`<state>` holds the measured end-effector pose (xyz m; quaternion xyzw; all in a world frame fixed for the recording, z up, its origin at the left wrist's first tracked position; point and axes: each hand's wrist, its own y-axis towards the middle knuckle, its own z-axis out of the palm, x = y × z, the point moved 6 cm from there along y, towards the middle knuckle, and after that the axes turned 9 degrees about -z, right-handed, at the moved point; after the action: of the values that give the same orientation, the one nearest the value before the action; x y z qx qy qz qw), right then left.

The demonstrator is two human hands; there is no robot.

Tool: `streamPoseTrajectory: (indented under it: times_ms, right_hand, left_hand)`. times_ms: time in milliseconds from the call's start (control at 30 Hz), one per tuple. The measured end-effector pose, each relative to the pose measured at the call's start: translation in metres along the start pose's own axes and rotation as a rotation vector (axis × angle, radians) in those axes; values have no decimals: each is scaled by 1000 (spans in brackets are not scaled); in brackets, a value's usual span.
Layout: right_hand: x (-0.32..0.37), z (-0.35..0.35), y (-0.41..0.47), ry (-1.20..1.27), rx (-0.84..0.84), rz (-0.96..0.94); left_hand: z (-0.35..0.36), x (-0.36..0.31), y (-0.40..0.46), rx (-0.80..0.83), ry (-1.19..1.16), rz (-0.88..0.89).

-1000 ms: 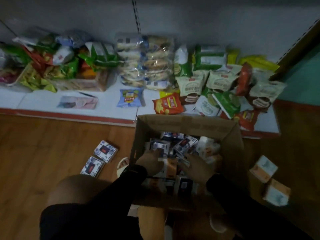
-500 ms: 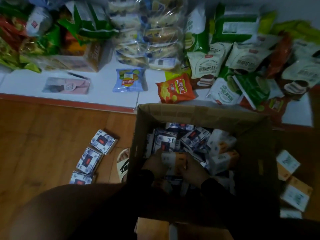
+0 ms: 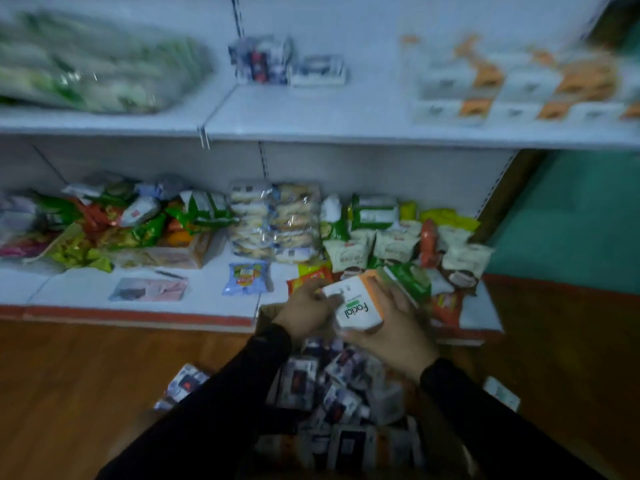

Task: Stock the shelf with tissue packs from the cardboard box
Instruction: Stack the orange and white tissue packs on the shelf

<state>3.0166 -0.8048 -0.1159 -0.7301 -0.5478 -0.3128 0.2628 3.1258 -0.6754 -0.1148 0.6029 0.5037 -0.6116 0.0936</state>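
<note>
Head view, dim and pretty blurry up top. Both hands up over the box (image 3: pixel 266 315), holding one white-and-orange tissue pack (image 3: pixel 356 303) with "Facial" printed on it. Left hand (image 3: pixel 306 311) gripping the pack's left end, fingers curled round it. Right hand (image 3: pixel 394 327) cupping the pack from below and the right, fingers wrapped up its orange side. Pack sits just in front of the bottom shelf (image 3: pixel 194 296), touching nothing but the hands. Box below stuffed with more packs (image 3: pixel 332 386), mostly dark-printed ones. Few packs on the floor (image 3: pixel 62 382) either side too. Bottom shelf loaded with snack bags (image 3: pixel 349 252). Upper shelf (image 3: pixel 311 112) with white-and-orange packs (image 3: pixel 512 88) at right, dark ones (image 3: pixel 263 62) in the middle, green bags (image 3: pixel 93 71) at left.
</note>
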Motion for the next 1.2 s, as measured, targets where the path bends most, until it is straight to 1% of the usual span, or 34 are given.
streamPoseTrajectory:
  times_ms: [100,167,267,333,433,533,600,700,800,900,1000,1200]
  right_hand:
    - [41,-59,-12,-97,-152,-119]
    - [64,-95,-19,-124,-251,-161]
    - [91,-147,-27,-195,-371,-216]
    - [102,-181,-28,-248,-433,-248]
    - [109,-230,-27,-291,-519,-254]
    - [108,-273,-17,-316,-570,-239]
    - [107,-300,-4,-370,-608,-216]
    - [101,-344,23,-411,-649,-136]
    - [91,-386,57,-422,-684,-95]
    - [72,-420,92,-469,-677,-32]
    - [46,-447,127,-510,-668,56]
    - [15,-473,181,-503,-645,157]
  left_hand:
    - [5,-68,-31,34,-69,133]
    - [7,-110,-51,55,-54,229]
    - [8,-168,-75,32,44,368]
    - [7,-200,-83,5,95,425]
    - [-5,-242,-82,-127,254,514]
    - [-18,-278,-64,-355,539,589]
    - [-20,-296,-41,-420,694,576]
    - [-20,-316,0,-441,862,515]
    - [-19,-331,40,-465,963,478]
    - [-21,-330,76,-491,1094,432]
    - [-20,-321,98,-477,1105,418]
    - [-18,-316,105,-494,1053,485]
